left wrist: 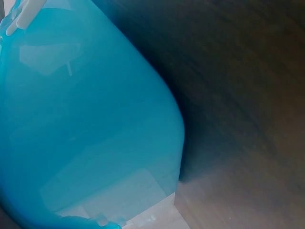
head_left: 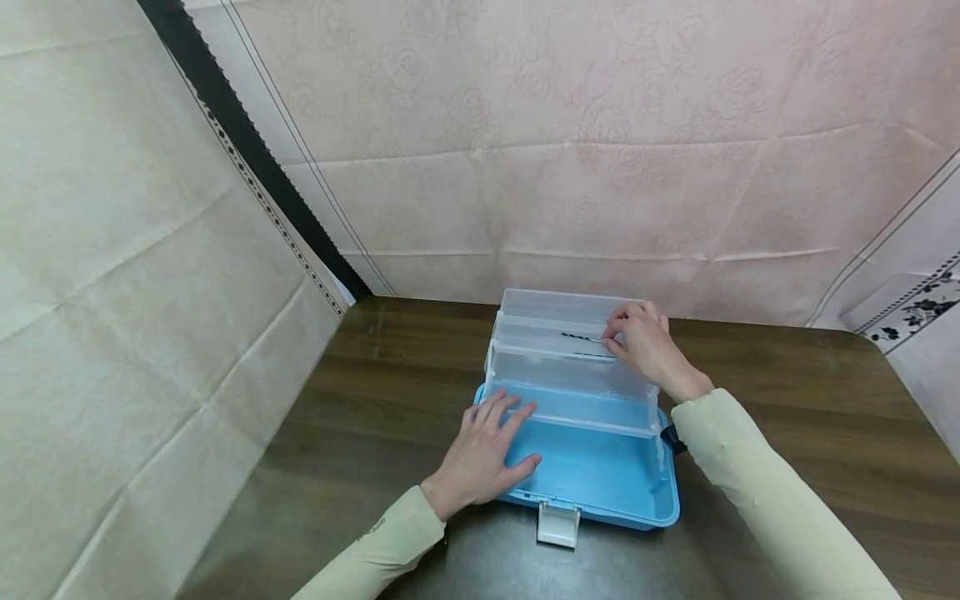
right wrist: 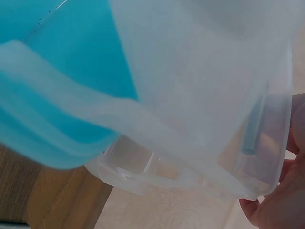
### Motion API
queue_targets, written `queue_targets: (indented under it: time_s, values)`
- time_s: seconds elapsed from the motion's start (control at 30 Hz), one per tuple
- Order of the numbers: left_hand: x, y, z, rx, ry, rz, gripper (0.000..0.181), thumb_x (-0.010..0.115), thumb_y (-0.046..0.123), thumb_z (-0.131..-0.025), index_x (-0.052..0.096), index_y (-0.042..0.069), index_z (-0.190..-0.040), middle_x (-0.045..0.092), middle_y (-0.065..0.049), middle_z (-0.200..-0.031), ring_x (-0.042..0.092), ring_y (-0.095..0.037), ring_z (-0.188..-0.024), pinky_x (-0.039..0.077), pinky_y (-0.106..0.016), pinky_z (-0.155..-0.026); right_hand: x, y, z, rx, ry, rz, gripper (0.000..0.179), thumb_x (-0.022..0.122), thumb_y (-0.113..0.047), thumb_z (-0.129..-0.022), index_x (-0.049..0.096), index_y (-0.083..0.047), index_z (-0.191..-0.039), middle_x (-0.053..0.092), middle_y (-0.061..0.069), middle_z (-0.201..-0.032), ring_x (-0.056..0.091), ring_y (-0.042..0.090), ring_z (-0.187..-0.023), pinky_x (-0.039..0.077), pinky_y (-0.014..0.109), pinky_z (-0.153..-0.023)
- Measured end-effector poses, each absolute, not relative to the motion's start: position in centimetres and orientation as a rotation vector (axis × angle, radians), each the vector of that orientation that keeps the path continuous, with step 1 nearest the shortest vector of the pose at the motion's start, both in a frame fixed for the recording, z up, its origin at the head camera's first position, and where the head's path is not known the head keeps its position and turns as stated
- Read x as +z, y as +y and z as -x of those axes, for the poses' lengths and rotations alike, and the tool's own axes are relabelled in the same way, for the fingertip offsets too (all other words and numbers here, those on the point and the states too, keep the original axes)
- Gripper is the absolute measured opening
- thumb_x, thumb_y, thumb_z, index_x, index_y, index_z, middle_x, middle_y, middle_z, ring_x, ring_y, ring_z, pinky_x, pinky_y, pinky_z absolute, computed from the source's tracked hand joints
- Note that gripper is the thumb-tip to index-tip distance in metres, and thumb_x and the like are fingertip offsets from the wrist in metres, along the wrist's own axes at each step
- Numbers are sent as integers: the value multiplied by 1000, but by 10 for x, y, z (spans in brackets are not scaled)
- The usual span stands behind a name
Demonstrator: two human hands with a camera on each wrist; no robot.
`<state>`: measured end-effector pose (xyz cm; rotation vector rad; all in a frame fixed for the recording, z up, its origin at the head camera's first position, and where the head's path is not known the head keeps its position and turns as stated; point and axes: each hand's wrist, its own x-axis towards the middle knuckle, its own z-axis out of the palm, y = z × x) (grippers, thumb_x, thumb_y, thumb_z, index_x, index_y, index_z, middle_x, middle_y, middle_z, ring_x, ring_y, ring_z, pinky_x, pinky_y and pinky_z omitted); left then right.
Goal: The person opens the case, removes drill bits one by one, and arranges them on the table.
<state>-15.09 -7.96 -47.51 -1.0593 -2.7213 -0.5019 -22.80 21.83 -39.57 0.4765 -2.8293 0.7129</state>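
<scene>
A light-blue toolbox (head_left: 592, 479) stands open on the table, its translucent stepped trays (head_left: 570, 387) fanned out toward the back. At the upper tray, the thumb and fingers of my right hand (head_left: 645, 337) pinch the right end of a thin rod with a dark, twisted-looking part (head_left: 579, 337). A second thin dark line shows just below it. My left hand (head_left: 480, 454) rests with spread fingers over the box's left rim. The right wrist view shows fingers (right wrist: 288, 191) behind a translucent tray wall (right wrist: 274, 157); the blue box wall (left wrist: 95, 109) fills the left wrist view.
A white latch (head_left: 558, 525) hangs down at the front of the box. Brown wood-grain table (head_left: 375, 400) surrounds it. Pale patterned cloth (head_left: 600, 167) hangs behind the table's back edge, with another sheet (head_left: 150, 292) on the left.
</scene>
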Motion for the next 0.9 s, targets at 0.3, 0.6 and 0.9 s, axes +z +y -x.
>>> queue_targets:
  time_s: [0.3,0.6,0.9]
  values:
    - [-474,-79,151,-524,-2756,1056,67,59,51,-95,45,19,-152,45,-9,-150,30,-32,-146,33,-58,-109,-395,218,228,611,-2835,-515,7,66,-3,-95,72,0,-93,57,24,-120,39,41,-117,32,56,-94]
    - [-473,-79,150,-517,-2757,1061,66,59,51,-96,45,19,-151,45,-9,-150,31,-33,-145,34,-58,-109,-393,221,223,498,-2817,-501,6,66,-4,-95,68,0,-98,59,22,-117,42,39,-112,37,54,-95]
    - [-472,-80,149,-515,-2756,1057,66,59,51,-96,45,19,-151,45,-9,-150,31,-32,-145,33,-57,-109,-385,224,219,478,-2793,-495,10,64,-4,-97,66,3,-103,64,21,-107,49,37,-103,45,52,-91]
